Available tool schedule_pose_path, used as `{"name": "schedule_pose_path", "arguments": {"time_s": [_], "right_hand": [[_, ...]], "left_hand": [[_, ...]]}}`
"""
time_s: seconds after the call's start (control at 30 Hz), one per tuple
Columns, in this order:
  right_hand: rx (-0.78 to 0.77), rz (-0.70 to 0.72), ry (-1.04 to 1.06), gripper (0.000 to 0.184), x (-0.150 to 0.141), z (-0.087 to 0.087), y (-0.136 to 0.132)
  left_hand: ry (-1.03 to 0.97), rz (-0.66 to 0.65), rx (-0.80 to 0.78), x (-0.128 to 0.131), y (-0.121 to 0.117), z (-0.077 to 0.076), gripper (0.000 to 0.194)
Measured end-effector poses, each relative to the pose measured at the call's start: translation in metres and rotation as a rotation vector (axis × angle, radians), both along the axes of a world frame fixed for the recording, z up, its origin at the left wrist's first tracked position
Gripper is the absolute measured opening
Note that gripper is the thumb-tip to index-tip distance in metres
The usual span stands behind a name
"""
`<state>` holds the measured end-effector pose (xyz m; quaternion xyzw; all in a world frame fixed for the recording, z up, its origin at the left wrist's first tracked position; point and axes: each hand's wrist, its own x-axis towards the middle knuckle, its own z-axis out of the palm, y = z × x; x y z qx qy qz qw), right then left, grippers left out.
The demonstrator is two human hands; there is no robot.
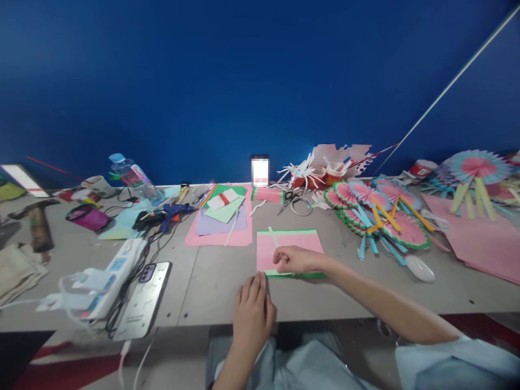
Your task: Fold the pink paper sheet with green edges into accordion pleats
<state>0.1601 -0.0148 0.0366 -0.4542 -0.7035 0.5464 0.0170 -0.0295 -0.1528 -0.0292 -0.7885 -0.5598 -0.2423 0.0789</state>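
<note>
A pink sheet of paper with green bands along its far and near edges lies flat on the table in front of me. My right hand is above its near half, fingers curled in a pinch. From those fingers a narrow pale strip sticks up toward the sheet's far edge; its lower end is hidden by the hand. My left hand rests at the sheet's near left corner, fingers stretched out and close together, the fingertips touching or almost touching the corner.
Behind the sheet are scissors, a tape roll and a pleated pink piece. Stacked coloured paper lies left, paper fans right. Further left are a glue gun, power strip and phone.
</note>
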Motion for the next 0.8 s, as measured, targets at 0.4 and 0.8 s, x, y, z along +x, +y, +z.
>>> {"name": "schedule_pose_path", "arguments": {"time_s": [0.4, 0.8], "right_hand": [[0.026, -0.047, -0.028, 0.016, 0.02, -0.001, -0.004], [0.125, -0.059, -0.099, 0.022, 0.017, -0.01, -0.006]], "left_hand": [[0.029, 0.005, 0.0, -0.001, 0.002, -0.001, 0.052], [0.049, 0.012, -0.016, -0.002, 0.002, -0.001, 0.054]]}}
